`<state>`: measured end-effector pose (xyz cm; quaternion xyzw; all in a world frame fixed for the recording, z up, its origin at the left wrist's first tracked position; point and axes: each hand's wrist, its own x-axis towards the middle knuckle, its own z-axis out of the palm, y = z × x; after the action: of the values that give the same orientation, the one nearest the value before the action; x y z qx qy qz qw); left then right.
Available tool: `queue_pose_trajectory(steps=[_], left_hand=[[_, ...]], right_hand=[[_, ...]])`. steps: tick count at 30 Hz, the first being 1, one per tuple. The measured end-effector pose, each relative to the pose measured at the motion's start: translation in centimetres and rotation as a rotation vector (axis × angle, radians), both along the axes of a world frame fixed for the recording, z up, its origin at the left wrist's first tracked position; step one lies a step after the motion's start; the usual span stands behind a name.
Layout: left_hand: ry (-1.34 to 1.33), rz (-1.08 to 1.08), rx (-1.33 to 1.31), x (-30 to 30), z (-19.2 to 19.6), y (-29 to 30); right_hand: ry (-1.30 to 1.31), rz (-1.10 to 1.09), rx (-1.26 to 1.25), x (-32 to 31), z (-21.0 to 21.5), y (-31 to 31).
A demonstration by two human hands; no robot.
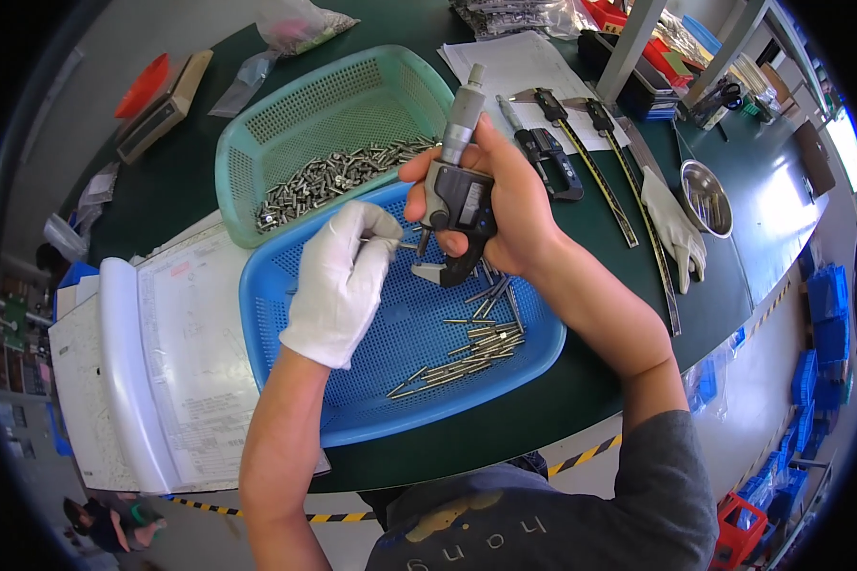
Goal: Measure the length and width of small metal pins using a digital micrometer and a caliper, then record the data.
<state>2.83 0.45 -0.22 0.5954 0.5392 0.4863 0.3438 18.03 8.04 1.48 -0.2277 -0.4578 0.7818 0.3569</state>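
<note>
My left hand (338, 290), in a white glove, pinches a thin metal pin (408, 246) between its fingertips. The pin points at the jaws of a digital micrometer (464, 202); whether it touches them I cannot tell. My bare right hand (522, 205) is wrapped round the micrometer's frame, with its silver thimble standing up toward the far side. Both hands are over a blue perforated basket (409, 328). Slim steel pins (467, 360) lie loose in its right part. Behind it, a green basket (352, 95) holds many short metal parts (338, 181).
Open paper drawings (195, 362) lie left of the blue basket. To the right are two digital calipers (581, 152), another micrometer (548, 152), a white glove (671, 224) and a metal bowl (705, 195) with pins. A scale (162, 109) stands far left; a metal shelf post (630, 52) rises far right.
</note>
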Motion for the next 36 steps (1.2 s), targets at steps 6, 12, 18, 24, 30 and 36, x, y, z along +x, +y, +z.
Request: queue_pose_trajectory(steps=[6, 12, 18, 24, 30, 36], left_hand=[[0.624, 0.227, 0.007, -0.3, -0.8, 0.6], [0.837, -0.107, 0.082, 1.4, 0.2, 0.0], [0.876, -0.485, 0.166, 3.3, -1.9, -0.5], [1.135, -0.476, 0.181, 4.5, -2.3, -0.2], [0.861, -0.317, -0.068, 1.8, 0.0, 0.0], [0.243, 0.120, 0.081, -1.7, 0.6, 0.7]], right_hand=[[0.072, -0.011, -0.020, 0.2, -0.2, 0.3], [0.149, -0.051, -0.043, 0.4, -0.7, 0.6], [0.148, -0.064, -0.074, 0.6, -0.6, 0.5], [0.131, -0.077, -0.065, 0.3, -0.6, 0.5], [0.187, -0.044, -0.104, 0.7, -0.6, 0.6], [0.177, -0.036, -0.167, 0.5, -0.3, 0.3]])
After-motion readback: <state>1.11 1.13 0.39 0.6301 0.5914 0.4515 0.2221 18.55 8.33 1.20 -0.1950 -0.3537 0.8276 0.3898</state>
